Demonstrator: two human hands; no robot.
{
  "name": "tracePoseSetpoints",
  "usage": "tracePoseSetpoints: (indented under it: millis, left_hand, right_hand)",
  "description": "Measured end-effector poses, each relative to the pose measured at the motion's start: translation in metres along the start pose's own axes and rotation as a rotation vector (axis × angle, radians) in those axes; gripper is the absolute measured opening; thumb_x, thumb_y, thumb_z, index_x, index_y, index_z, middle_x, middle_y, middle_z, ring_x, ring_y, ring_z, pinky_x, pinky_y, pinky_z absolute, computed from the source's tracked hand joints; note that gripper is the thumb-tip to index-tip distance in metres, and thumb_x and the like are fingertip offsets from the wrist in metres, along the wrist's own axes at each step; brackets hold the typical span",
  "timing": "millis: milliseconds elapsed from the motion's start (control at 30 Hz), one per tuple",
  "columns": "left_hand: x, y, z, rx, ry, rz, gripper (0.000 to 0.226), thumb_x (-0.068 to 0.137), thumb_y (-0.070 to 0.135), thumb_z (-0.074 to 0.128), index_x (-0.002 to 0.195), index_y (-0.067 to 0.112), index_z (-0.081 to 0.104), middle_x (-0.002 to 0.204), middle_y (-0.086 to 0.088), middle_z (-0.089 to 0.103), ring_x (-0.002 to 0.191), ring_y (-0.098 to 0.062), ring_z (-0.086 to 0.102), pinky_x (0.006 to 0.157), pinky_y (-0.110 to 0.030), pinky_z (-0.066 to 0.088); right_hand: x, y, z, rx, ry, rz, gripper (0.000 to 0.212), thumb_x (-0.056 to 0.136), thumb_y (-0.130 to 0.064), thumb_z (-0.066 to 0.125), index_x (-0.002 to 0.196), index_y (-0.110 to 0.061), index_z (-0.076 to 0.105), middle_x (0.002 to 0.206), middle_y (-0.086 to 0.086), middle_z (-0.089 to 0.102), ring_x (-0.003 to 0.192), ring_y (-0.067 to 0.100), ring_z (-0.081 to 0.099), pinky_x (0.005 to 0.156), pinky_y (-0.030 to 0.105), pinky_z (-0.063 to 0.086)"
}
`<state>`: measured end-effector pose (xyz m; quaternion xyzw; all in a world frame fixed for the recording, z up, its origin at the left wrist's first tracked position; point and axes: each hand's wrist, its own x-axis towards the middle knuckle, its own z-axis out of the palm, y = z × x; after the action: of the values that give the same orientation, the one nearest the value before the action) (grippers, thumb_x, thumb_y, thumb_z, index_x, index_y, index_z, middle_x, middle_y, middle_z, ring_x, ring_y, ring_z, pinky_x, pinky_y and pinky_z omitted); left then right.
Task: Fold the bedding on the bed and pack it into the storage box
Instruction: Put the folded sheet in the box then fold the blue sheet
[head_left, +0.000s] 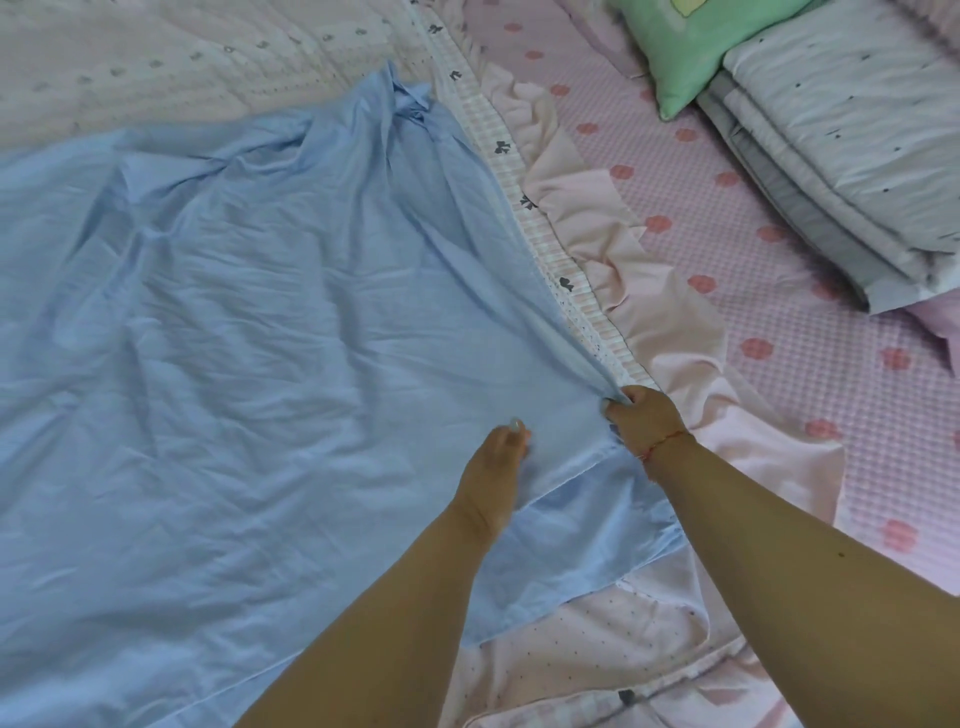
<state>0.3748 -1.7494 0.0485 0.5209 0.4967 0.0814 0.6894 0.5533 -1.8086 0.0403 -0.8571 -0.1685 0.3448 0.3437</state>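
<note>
We have the light blue sheet (249, 322) spread wide over the left and centre of the frame, creased, lying on top of a white quilt (171, 57) with small dark bows and a pink ruffled edge (587, 228). Our right hand (647, 418), low and right of centre, pinches a gathered bunch of the sheet's right edge, fingers curled tight around the cloth, so folds fan out from it toward the upper middle. A red string bracelet (667, 441) sits on that wrist. Our left hand (496, 467), just left of it, rests on the blue sheet with fingers fairly straight and together, gripping nothing. On the right lies the pink checked bedsheet (769, 364) with red flowers. In the upper right corner we see a green pillow (701, 47) touching a folded grey-white quilt (852, 145).
</note>
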Motion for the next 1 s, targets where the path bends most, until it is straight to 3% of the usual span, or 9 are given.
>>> tracePoseSetpoints:
  millis: [133,200,267,333,400,533,700,867,1000]
  left_hand:
    - [-0.017,-0.027,-0.015,0.721,0.023,0.263,0.071,0.055,0.059,0.064,0.115,0.023,0.06,0.109,0.007,0.059,0.101,-0.014,0.055,0.091,-0.025,0.044]
    - [-0.022,-0.03,-0.021,0.916,0.066,0.341,0.059,0.062,0.044,0.071,0.116,0.025,0.058,0.115,0.008,0.057,0.106,-0.016,0.053,0.092,-0.027,0.043]
    - [-0.025,-0.028,-0.029,1.017,0.114,0.408,0.038,0.074,0.03,0.068,0.111,0.024,0.061,0.111,0.006,0.059,0.104,-0.019,0.054,0.088,-0.029,0.045]
    - [-0.026,-0.025,-0.039,0.984,0.129,0.39,0.02,0.082,0.019,0.06,0.1,0.022,0.067,0.101,0.004,0.063,0.096,-0.019,0.058,0.079,-0.028,0.046]
    - [-0.029,-0.019,-0.046,0.931,0.121,0.346,0.01,0.086,0.017,0.059,0.09,0.017,0.069,0.088,0.003,0.062,0.084,-0.018,0.057,0.07,-0.026,0.043]
    - [-0.031,-0.01,-0.059,0.82,0.038,0.281,0.025,0.088,0.027,0.066,0.065,0.018,0.06,0.056,0.008,0.047,0.053,-0.008,0.043,0.05,-0.015,0.031]
    - [-0.033,-0.008,-0.06,0.746,-0.111,0.187,0.032,0.087,0.028,0.068,0.069,0.001,0.063,0.057,0.004,0.043,0.052,-0.01,0.035,0.047,-0.016,0.027]
    - [-0.036,-0.008,-0.056,0.716,-0.175,0.101,0.042,0.09,0.03,0.065,0.051,0.023,0.052,0.046,0.011,0.034,0.04,-0.005,0.03,0.043,-0.013,0.026]
    - [-0.04,-0.015,-0.053,0.667,-0.191,0.058,0.04,0.091,0.031,0.064,0.059,0.013,0.049,0.048,0.008,0.03,0.04,-0.007,0.024,0.042,-0.015,0.025]
  right_hand:
    - [-0.011,0.01,-0.011,0.086,0.022,0.11,0.028,0.094,-0.015,0.049,0.069,-0.006,0.053,0.068,0.018,0.055,0.061,0.029,0.051,0.062,0.036,0.047]
    - [-0.016,0.008,-0.011,0.174,0.023,0.154,0.024,0.096,-0.02,0.048,0.086,-0.002,0.06,0.085,0.024,0.06,0.075,0.034,0.057,0.076,0.048,0.053]
    - [-0.024,0.002,-0.012,0.345,0.012,0.197,0.021,0.098,-0.019,0.046,0.097,-0.002,0.058,0.085,0.016,0.057,0.072,0.026,0.056,0.061,0.04,0.057]
    - [-0.028,-0.004,-0.013,0.49,-0.004,0.214,0.015,0.1,-0.019,0.046,0.102,-0.007,0.055,0.085,0.009,0.054,0.07,0.019,0.054,0.044,0.028,0.055]
    - [-0.031,-0.005,-0.014,0.543,-0.004,0.208,0.017,0.099,-0.02,0.047,0.108,-0.008,0.055,0.094,0.01,0.054,0.073,0.019,0.055,0.039,0.025,0.053]
    - [-0.032,0.0,-0.016,0.522,0.017,0.221,0.032,0.098,-0.023,0.049,0.122,-0.002,0.054,0.104,0.014,0.055,0.072,0.021,0.057,0.04,0.026,0.054]
    - [-0.04,0.013,-0.021,0.464,0.027,0.261,0.037,0.099,-0.025,0.049,0.124,0.002,0.051,0.093,0.014,0.056,0.063,0.021,0.054,0.036,0.023,0.051]
    - [-0.046,0.027,-0.027,0.389,0.012,0.298,0.037,0.098,-0.026,0.049,0.123,0.002,0.052,0.071,0.01,0.051,0.054,0.021,0.049,0.037,0.021,0.051]
    - [-0.047,0.033,-0.029,0.318,-0.005,0.305,0.038,0.098,-0.026,0.049,0.124,0.002,0.051,0.072,0.01,0.051,0.055,0.021,0.05,0.036,0.022,0.051]
